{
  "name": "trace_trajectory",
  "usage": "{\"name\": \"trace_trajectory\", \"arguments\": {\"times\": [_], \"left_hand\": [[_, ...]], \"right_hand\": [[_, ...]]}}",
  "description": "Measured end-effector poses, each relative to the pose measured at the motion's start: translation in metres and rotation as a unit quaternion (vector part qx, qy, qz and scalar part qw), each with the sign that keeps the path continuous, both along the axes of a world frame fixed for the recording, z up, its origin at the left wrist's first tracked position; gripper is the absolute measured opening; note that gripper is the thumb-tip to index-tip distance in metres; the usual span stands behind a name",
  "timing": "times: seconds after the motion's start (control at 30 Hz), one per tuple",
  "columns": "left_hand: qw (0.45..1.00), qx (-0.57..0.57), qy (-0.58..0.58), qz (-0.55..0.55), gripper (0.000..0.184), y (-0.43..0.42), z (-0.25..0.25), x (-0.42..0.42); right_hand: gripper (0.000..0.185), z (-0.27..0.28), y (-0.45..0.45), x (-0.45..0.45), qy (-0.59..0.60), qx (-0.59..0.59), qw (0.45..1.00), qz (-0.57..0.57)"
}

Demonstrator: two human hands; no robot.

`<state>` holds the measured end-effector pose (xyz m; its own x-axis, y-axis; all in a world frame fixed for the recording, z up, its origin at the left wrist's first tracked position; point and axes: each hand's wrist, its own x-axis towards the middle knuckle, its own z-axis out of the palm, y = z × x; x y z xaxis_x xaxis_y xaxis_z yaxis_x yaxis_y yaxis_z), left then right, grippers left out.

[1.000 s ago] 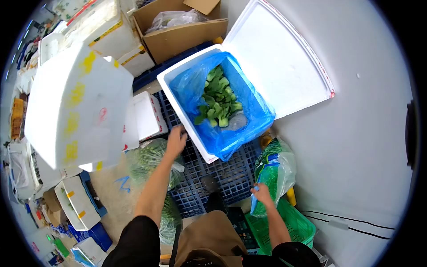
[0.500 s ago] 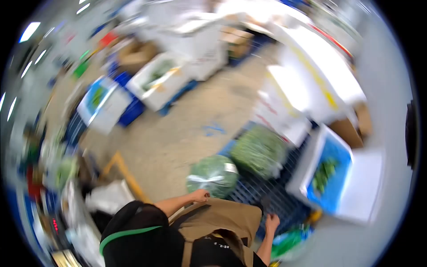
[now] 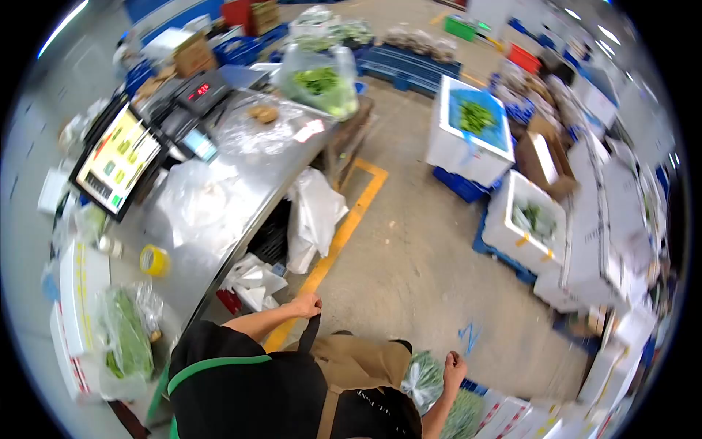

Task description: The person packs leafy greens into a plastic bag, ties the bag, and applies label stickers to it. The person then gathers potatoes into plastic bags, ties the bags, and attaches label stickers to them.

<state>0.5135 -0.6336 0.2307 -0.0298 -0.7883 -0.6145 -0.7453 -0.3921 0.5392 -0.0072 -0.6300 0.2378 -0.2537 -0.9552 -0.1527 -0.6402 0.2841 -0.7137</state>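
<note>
My left hand (image 3: pixel 308 304) is closed on a dark apron strap (image 3: pixel 310 334), which hangs down from the fingers towards my waist. Below it, the brown apron (image 3: pixel 362 358) covers my lap over black clothing. My right hand (image 3: pixel 455 366) is raised to the right of the apron with its fingers curled together; anything in them is too small to make out. Beneath the right forearm, partly covered, lie a wrapped bundle of greens (image 3: pixel 423 380) and a second green bag (image 3: pixel 463 413).
To the left stands a metal table (image 3: pixel 274 157) with a screen (image 3: pixel 121 161), a scale (image 3: pixel 199 91), yellow tape (image 3: pixel 153 260) and bagged greens (image 3: pixel 128 336). White foam boxes (image 3: pixel 468 150) and cartons (image 3: pixel 548 164) line the right. A yellow line (image 3: pixel 344 234) marks the floor.
My view has swung left, bringing the metal table and screen close and shifting the bundles of greens to the lower edge. My left hand has lifted away from the apron with the strap.
</note>
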Motion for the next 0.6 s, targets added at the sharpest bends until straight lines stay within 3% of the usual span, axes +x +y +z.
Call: {"name": "trace_trajectory", "arguments": {"times": [0.1,0.27,0.37,0.47,0.53,0.6], "left_hand": [[0.993,0.009,0.096,0.064,0.030,-0.011,0.008,0.000],[0.960,-0.143,0.184,0.155,0.026,-0.112,0.058,-0.008],[0.929,-0.290,0.160,0.168,0.024,-0.189,0.096,0.003],[0.897,-0.295,0.192,0.267,0.024,-0.255,0.126,0.013],[0.875,-0.321,0.213,0.292,0.024,-0.294,0.144,0.022],[0.863,-0.339,0.206,0.313,0.023,-0.325,0.166,0.024]], "right_hand": [[0.029,0.001,-0.066,0.057,-0.070,-0.001,0.994,0.083],[0.030,0.011,-0.151,0.122,-0.095,0.091,0.971,0.200],[0.028,0.042,-0.229,0.144,-0.118,0.105,0.956,0.246],[0.029,0.040,-0.344,0.166,-0.132,0.057,0.944,0.298],[0.029,0.081,-0.417,0.207,-0.028,-0.049,0.913,0.403],[0.027,0.140,-0.469,0.262,-0.084,-0.080,0.893,0.434]]}}
